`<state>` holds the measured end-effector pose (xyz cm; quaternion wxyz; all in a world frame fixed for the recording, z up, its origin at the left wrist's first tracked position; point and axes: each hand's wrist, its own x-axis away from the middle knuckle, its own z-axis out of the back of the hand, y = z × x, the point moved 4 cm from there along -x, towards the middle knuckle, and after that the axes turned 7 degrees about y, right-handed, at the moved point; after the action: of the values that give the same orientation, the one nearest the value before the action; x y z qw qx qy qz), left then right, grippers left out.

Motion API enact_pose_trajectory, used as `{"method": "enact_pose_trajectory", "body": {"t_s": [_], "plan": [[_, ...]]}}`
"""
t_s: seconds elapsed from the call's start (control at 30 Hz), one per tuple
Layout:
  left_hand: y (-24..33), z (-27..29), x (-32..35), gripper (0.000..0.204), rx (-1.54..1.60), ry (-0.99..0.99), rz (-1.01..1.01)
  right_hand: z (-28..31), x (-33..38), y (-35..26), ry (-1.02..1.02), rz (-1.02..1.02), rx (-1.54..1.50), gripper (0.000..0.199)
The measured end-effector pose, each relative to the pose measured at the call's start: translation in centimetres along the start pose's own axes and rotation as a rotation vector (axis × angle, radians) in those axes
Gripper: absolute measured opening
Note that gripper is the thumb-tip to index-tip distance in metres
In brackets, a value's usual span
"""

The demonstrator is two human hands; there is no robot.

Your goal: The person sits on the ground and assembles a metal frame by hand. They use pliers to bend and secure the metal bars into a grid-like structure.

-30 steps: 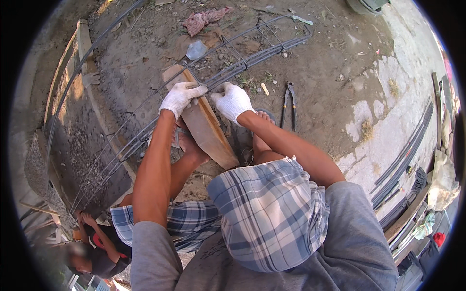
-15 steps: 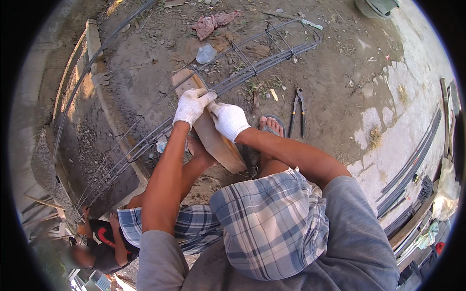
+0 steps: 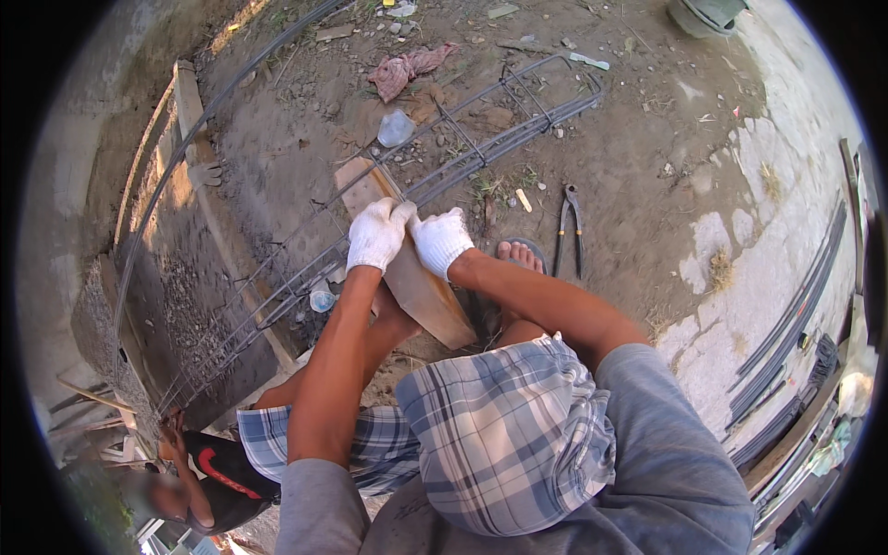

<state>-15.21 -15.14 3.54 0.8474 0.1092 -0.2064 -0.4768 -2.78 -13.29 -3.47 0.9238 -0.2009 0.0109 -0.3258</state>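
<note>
My left hand [image 3: 376,237], in a white knit glove, is closed with its fingertips at the long bars of a steel rebar cage [image 3: 485,159]. Close beside it, my right hand [image 3: 440,242], gloved the same way, is closed too, fingers bent at the same joint. Whatever small thing the fingertips pinch is hidden by the gloves. Beneath the hands, a wooden board [image 3: 427,294] lies slantwise under the cage, running back toward my feet. A pair of pincers [image 3: 571,196] with yellow and black handles rests on the dirt to the right.
At lower left a co-worker [image 3: 222,476] in black reaches to the cage's near end. Timber formwork [image 3: 211,208] and a long curved bar [image 3: 139,222] stand left. A clear plastic container [image 3: 396,128] and reddish cloth [image 3: 407,70] lie ahead. Dark bars [image 3: 800,301] lie right; a bucket [image 3: 708,14] stands far right.
The view has shifted slightly. Both my hands stay closed at the same part of the cage, with small changes in finger position. The co-worker's arms and body have moved a little.
</note>
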Motion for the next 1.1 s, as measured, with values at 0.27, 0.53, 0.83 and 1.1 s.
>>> {"method": "enact_pose_trajectory", "body": {"t_s": [0.27, 0.53, 0.83, 1.1], "plan": [[-1.2, -0.9, -0.7, 0.043, 0.318, -0.080, 0.142, 1.3, 1.2, -0.2, -0.013, 0.098, -0.016, 0.040], [-0.3, -1.6, 3.0, 0.023, 0.098, 0.706, -0.291, 9.8, 0.1, 1.6, 0.352, -0.226, -0.492, 0.032], [-1.0, -3.9, 2.5, 0.020, -0.151, 0.552, -0.147, 10.4, -7.4, -0.7, -0.031, -0.283, -0.379, 0.059], [-0.9, -3.6, 3.1, 0.019, -0.163, 0.670, -0.210, 9.2, -7.0, -0.7, 0.088, -0.236, -0.287, 0.041]]}}
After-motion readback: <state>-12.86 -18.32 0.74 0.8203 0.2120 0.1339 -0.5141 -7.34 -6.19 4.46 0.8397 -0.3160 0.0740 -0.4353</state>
